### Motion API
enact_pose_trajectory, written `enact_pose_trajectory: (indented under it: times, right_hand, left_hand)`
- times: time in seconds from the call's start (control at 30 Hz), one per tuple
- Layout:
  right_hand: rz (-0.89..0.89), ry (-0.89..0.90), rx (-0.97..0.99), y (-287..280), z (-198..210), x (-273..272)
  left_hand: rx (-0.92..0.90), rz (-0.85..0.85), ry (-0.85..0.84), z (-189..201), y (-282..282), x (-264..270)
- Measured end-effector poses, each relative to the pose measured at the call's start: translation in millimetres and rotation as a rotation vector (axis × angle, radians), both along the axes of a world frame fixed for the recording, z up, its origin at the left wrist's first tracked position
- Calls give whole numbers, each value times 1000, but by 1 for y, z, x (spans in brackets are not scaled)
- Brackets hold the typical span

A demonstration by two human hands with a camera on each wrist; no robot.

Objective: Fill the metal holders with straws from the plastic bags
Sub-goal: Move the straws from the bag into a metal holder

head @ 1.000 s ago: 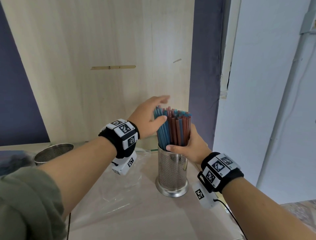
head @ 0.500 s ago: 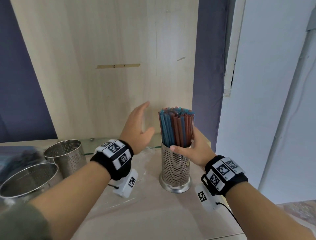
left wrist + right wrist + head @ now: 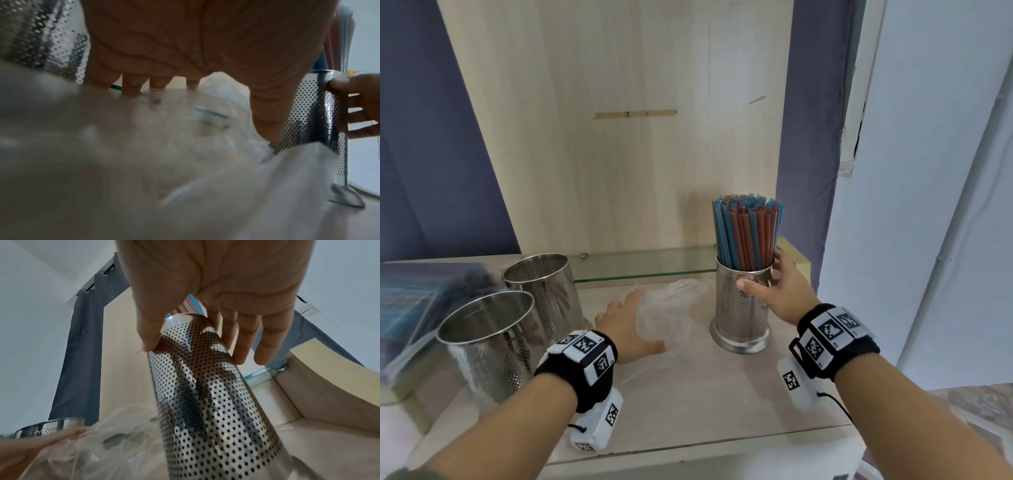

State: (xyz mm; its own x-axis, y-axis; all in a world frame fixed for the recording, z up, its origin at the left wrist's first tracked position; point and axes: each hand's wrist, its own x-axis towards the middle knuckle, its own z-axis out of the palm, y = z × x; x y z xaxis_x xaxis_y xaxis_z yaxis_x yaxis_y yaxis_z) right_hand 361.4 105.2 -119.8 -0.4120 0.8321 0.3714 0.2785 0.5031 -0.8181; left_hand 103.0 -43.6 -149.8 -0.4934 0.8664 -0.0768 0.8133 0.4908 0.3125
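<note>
**Straws packed in right holder; spent bag under my left hand**

Head view: straws (image 3: 748,234), blue and red, stand upright in the filled holder (image 3: 741,308), long axis vertical, at the right of the worktop (image 3: 722,404). My right hand (image 3: 779,291) wraps the holder just under its rim, thumb in front, fingers behind. My left hand (image 3: 628,329) lies flat, fingers straight, on the clear plastic bag (image 3: 671,308), just left of the holder. Two empty holders (image 3: 482,342) stand further left, nearer my left hand. A full straw bag (image 3: 410,301) lies at the far left, blurred.

Left wrist view: fingers (image 3: 131,84) straight, pointing away over the crumpled bag (image 3: 185,129); no straws visible in it. Filled holder (image 3: 320,116) sits right of the thumb.

Right wrist view: thumb (image 3: 150,331) and fingers (image 3: 242,337) curl round the holder's (image 3: 205,394) upper wall. Bag (image 3: 107,443) low left.

My guess: the next reach goes leftward, left hand closest.
</note>
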Motion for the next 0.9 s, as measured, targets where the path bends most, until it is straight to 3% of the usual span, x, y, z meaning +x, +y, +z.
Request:
enact_pose_trajectory:
  times: [0.33,0.7,0.9]
  right_hand:
    - [-71,-207,15,-10,8,-2]
    - [-280,-289,93,-21,14,-3]
    - [-406,-324,24,-9,18,22]
  left_hand:
    - [56,-49,-183,-17,-10,-8]
    - [105,-78,-200,-24,-11,-14]
    - [81,-81,-156,-23,-12,-10]
